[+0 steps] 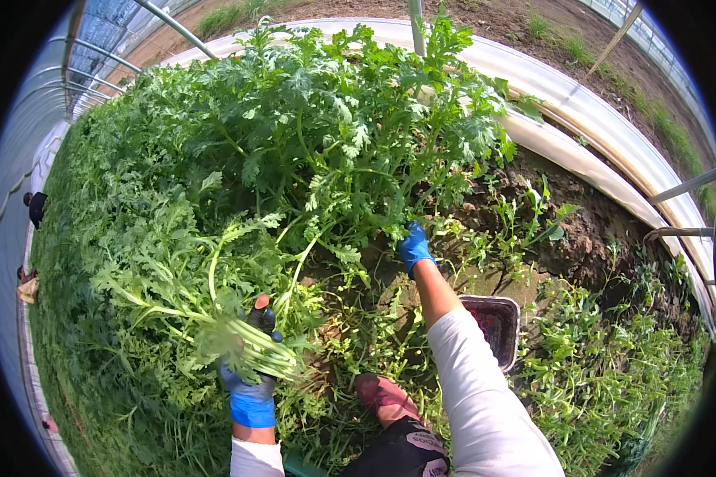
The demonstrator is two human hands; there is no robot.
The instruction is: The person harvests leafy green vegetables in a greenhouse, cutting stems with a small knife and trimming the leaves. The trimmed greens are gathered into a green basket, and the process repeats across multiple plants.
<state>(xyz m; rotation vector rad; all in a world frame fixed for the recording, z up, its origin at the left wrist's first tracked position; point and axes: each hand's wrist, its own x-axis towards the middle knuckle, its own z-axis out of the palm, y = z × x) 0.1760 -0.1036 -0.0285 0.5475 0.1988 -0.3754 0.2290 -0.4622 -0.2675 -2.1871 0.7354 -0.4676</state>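
Observation:
My left hand point(249, 387), in a blue glove with dark-stained fingers, holds a bunch of cut leafy greens point(265, 352). They look like crown daisy; the pale stem ends point right and the leaves fan out to the left. One bare fingertip shows past the glove. My right hand point(414, 247), also blue-gloved, reaches in at the foot of the standing leafy plants point(346, 131). Leaves and shadow hide its fingers, so I cannot see what they grip.
A dark plastic tub point(502, 337) with a pale rim stands beside my right forearm. Trimmed stalks point(590, 369) cover the ground at right. White plastic sheeting point(579, 149) and metal poles point(416, 27) border the bed. Two partly seen people point(37, 208) are at the far left edge.

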